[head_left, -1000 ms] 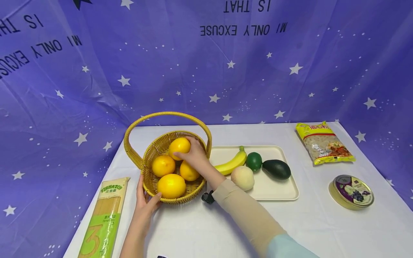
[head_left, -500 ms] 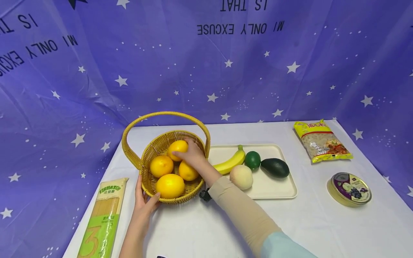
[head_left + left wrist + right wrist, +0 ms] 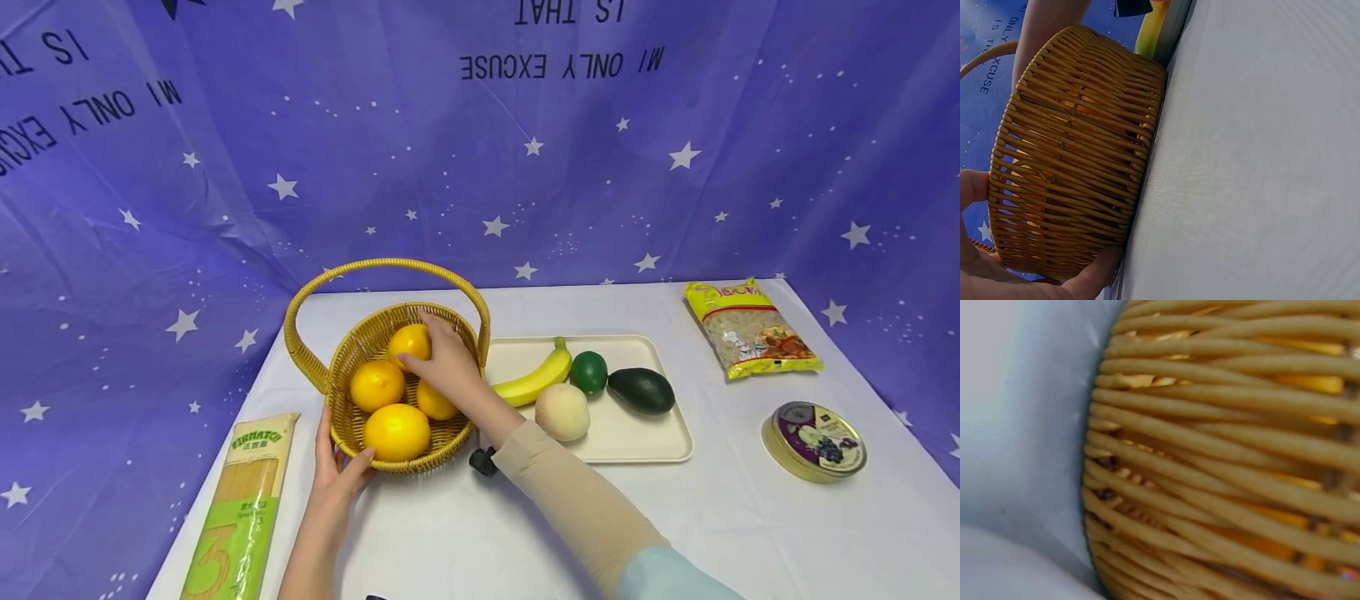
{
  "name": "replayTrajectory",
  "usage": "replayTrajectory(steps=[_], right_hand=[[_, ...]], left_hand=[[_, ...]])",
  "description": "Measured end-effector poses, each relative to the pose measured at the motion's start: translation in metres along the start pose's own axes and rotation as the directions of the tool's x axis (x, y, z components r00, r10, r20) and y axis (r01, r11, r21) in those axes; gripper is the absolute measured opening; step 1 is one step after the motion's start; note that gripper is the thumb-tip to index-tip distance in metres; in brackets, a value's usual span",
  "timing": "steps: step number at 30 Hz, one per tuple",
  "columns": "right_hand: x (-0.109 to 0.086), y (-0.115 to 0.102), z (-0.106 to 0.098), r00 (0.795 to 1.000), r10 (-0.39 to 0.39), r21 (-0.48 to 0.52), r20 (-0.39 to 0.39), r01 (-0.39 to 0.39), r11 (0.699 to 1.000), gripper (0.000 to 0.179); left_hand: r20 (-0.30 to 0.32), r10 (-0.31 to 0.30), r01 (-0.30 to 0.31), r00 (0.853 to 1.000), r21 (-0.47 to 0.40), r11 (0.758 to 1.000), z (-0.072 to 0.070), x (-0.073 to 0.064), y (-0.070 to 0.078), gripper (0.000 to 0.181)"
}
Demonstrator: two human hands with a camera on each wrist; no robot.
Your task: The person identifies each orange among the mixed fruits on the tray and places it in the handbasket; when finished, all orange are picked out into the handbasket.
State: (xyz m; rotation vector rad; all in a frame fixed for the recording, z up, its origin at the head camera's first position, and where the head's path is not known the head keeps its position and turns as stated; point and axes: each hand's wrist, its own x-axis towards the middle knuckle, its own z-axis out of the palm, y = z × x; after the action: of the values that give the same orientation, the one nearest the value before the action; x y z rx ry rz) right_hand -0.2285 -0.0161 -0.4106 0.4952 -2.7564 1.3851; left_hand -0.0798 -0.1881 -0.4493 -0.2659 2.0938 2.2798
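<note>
A yellow wicker basket (image 3: 339,417) with a tall arched handle stands at the left of the table in the head view. My left hand (image 3: 335,483) grips its front left side, thumb at the rim; the left wrist view shows fingers (image 3: 1094,275) against the weave. Inside, my right hand (image 3: 452,358) holds an orange (image 3: 409,343) at the back between thumb and fingers. Another orange (image 3: 377,386), a lemon (image 3: 397,432) and a fruit (image 3: 435,402) partly hidden under the right hand lie there too. Woven strands of the basket fill most of the right wrist view.
Right of the basket, a cream tray (image 3: 645,446) bears a banana (image 3: 536,383), a peach (image 3: 562,412), a green lime-like fruit (image 3: 589,372) and an avocado (image 3: 642,392). Spaghetti (image 3: 243,508) lies left; a yellow food bag (image 3: 752,331) and round tin (image 3: 814,442) lie right.
The orange in my right hand has gone slightly lower and left into the basket, and the hand has followed it. My left hand keeps its place on the basket.
</note>
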Motion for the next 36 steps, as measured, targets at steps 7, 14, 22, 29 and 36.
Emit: replayTrajectory(steps=[7,14,22,29,36], right_hand=[[-0.019,-0.011,-0.019,0.996,-0.086,-0.012,-0.004,0.086,0.996,0.077],[-0.041,-0.025,-0.048,0.989,-0.146,0.044,-0.038,0.148,0.988,0.078],[-0.069,-0.029,-0.079,0.972,-0.2,0.096,-0.127,0.212,0.972,0.075],[-0.09,-0.024,-0.11,0.952,-0.233,0.145,-0.197,0.263,0.954,0.074],[-0.11,0.003,-0.144,0.936,-0.209,0.125,-0.282,0.252,0.96,0.075]], left_hand=[[0.005,-0.006,0.006,1.0,-0.009,1.0,0.0,-0.003,0.003,0.092],[0.017,0.012,-0.012,1.0,-0.023,1.0,0.0,-0.002,0.004,0.093],[0.04,0.021,-0.019,0.999,-0.056,0.998,-0.001,-0.002,0.004,0.092],[0.065,0.042,-0.036,0.997,-0.083,0.996,-0.003,0.0,0.004,0.091],[0.059,0.03,-0.026,0.998,-0.071,0.997,-0.002,0.0,0.006,0.092]])
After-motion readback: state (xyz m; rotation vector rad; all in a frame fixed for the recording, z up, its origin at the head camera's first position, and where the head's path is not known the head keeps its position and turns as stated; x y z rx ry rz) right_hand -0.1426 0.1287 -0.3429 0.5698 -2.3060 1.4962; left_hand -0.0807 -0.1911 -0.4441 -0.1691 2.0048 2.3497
